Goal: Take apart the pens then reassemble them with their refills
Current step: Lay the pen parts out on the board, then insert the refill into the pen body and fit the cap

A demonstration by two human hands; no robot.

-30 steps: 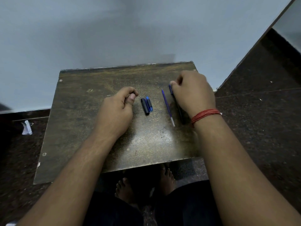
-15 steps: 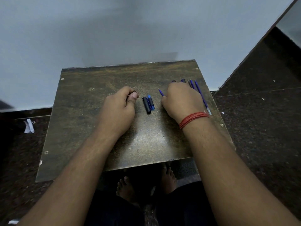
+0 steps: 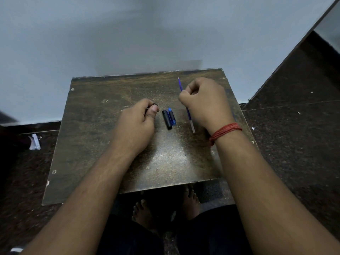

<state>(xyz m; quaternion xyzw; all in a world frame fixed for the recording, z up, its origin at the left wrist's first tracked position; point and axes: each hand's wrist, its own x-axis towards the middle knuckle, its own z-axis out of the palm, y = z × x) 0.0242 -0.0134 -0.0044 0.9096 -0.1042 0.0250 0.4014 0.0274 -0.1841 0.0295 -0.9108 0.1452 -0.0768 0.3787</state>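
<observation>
Two hands over the table [image 3: 88, 144], both curled. The right hand [image 3: 206, 102], near the far right corner, pinches one blue refill [image 3: 180, 84], its tip poking out toward the far edge and its pale end [image 3: 192, 127] showing below the fist. The left hand [image 3: 136, 124], mid-table, is closed around something small and dark [image 3: 156, 104]; what it is, I cannot tell. Between the hands lie two caps touching side by side: one black cap [image 3: 167, 119], one blue cap [image 3: 171, 116]. One red thread band [image 3: 225, 131] circles the right wrist. The tabletop is dark, scuffed wood, pushed against a pale grey wall [image 3: 128, 34], on a dark speckled floor [image 3: 294, 135] with a white scrap [image 3: 35, 142] lying at left.
</observation>
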